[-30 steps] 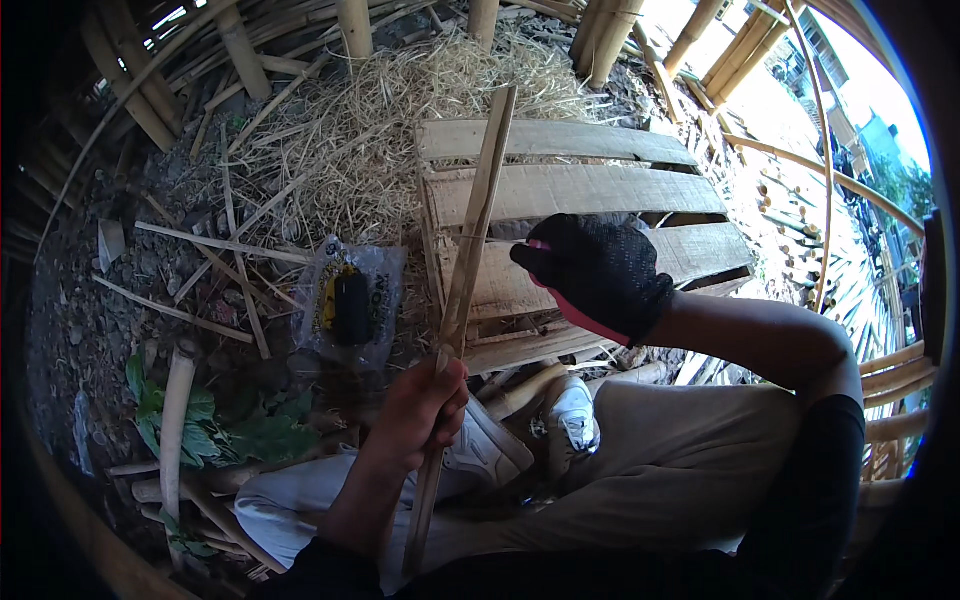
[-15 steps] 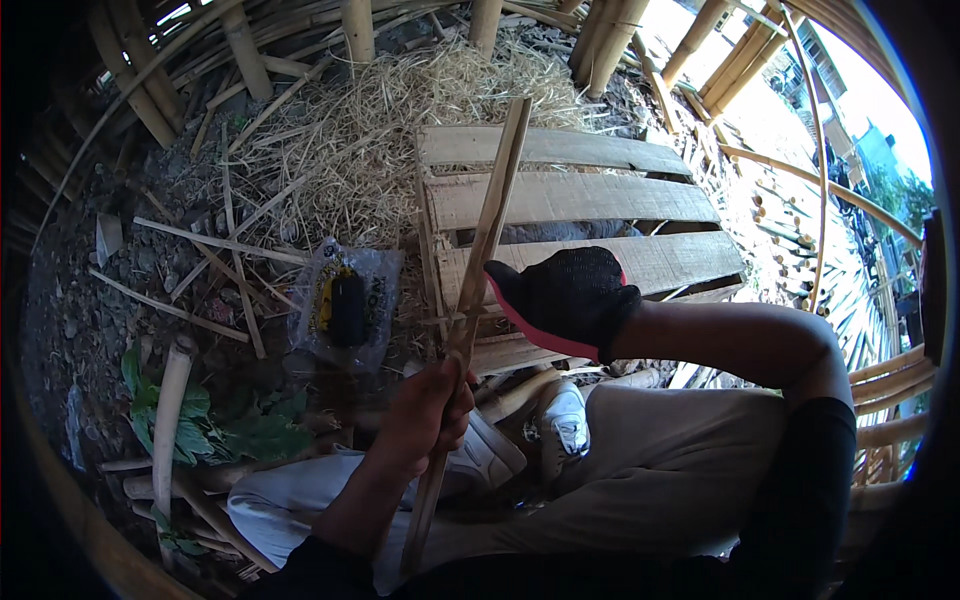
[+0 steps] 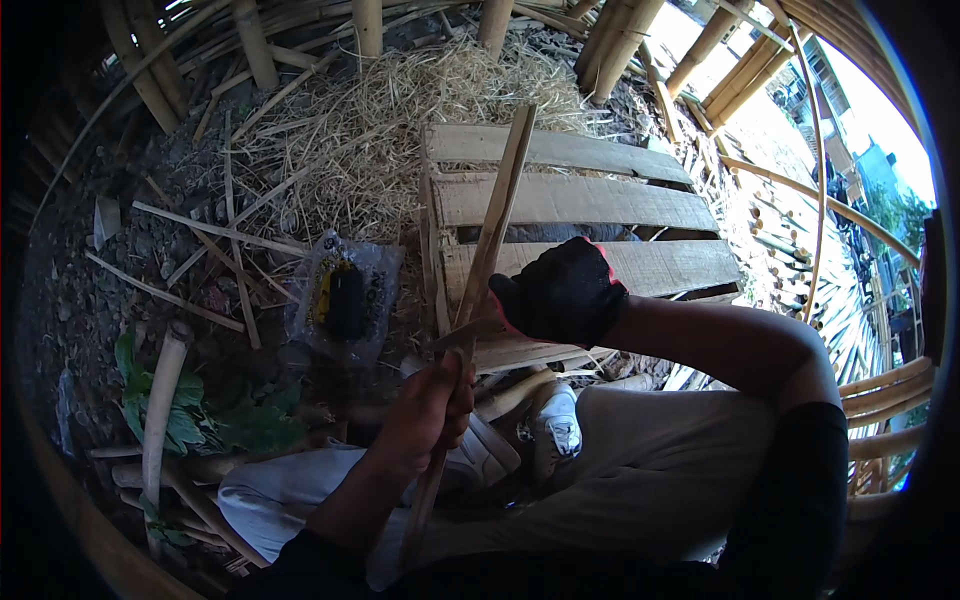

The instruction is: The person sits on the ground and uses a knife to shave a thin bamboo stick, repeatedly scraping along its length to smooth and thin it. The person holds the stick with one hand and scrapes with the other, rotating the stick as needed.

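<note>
A long split bamboo strip [image 3: 497,215] slants up from my lap over the front of the slatted wooden pallet. My bare left hand [image 3: 425,412] is closed round its lower part. My right hand [image 3: 562,292], in a black glove with red edging, is curled into a fist just right of the strip. From under this fist a thin, dark knife blade [image 3: 463,335] lies across the strip, just above my left thumb. The glove hides the knife's handle. The strip's lower end passes between my legs.
The wooden pallet [image 3: 590,205] lies ahead, with straw [image 3: 350,140] behind and left of it. A clear plastic bag with a black and yellow thing [image 3: 345,300] lies on the ground at left. Bamboo posts [image 3: 620,45] stand at the back; an upright bamboo stick [image 3: 163,425] is near left.
My gloved right hand has turned and curled more tightly, staying close beside the strip. More of the blade shows across the strip. My left hand keeps its hold.
</note>
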Tool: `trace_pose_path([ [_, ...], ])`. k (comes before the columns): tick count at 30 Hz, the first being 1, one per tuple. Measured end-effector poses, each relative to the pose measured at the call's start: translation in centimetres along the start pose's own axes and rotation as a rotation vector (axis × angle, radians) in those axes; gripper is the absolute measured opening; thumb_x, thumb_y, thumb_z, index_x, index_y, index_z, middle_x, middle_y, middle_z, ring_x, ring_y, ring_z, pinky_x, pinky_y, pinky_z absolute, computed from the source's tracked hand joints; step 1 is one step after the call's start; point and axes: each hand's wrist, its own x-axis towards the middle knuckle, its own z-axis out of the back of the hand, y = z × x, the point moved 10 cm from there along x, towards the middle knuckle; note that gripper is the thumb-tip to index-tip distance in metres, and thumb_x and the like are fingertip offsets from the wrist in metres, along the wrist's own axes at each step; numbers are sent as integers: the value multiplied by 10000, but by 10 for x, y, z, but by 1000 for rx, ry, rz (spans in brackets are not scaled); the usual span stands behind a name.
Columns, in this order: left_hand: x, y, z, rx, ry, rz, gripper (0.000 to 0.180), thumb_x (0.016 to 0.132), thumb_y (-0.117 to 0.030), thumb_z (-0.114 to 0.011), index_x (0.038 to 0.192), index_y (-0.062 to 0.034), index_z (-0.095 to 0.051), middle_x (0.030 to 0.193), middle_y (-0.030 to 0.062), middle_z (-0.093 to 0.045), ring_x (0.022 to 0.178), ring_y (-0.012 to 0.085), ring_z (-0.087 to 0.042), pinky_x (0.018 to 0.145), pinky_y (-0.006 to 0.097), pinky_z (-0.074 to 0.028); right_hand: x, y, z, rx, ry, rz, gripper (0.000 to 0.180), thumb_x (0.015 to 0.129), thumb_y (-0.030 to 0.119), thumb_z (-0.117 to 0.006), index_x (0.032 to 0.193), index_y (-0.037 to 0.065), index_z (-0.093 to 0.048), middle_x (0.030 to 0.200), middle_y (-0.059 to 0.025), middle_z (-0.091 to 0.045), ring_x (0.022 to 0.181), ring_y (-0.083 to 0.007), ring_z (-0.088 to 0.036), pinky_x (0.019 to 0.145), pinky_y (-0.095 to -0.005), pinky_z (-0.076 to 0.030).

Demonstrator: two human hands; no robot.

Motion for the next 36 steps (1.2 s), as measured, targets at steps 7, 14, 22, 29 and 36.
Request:
trace_pose_path([
  [7, -1, -3, 4, 10, -43, -17, 352, 1081, -489, -484, 988, -160, -569, 640, -84, -397, 450, 24, -307, 400, 229, -228, 2, -22, -6, -89, 85, -71, 291, 987, 362, -559, 793, 214, -717, 524, -27, -604, 419, -255, -589, 389, -412, -437],
  [14, 2, -9, 18, -11, -56, -41, 355, 1068, -503, -508, 992, -162, -569, 636, -83, -396, 441, 22, -304, 399, 222, -225, 7, -29, -4, -210, 192, -178, 329, 1022, 367, -504, 870, 183, -731, 592, -42, -655, 482, -267, -639, 418, -432, -467],
  [22, 2, -9, 11, -31, -17, -22, 354, 1070, -510, -496, 987, -172, -559, 629, -86, -376, 441, 24, -295, 393, 224, -213, 10, -99, -8, -274, 183, -315, 445, 1067, 403, -384, 911, 151, -716, 614, -61, -677, 548, -306, -671, 512, -468, -517],
  [29, 3, -4, 17, -65, 15, 10, 347, 1085, -491, -470, 974, -171, -545, 628, -80, -377, 448, 32, -305, 400, 232, -225, 9, -29, -11, -58, 394, -311, 393, 1056, 404, -411, 976, 186, -728, 641, -86, -684, 567, -327, -678, 543, -496, -533],
  [36, 1, -8, 14, -56, -26, 23, 368, 1070, -519, -491, 978, -167, -547, 622, -82, -375, 444, 19, -301, 389, 216, -207, 28, -129, -22, -95, 445, -554, 639, 1080, 473, -266, 848, 87, -720, 710, -137, -712, 653, -376, -689, 648, -507, -551],
])
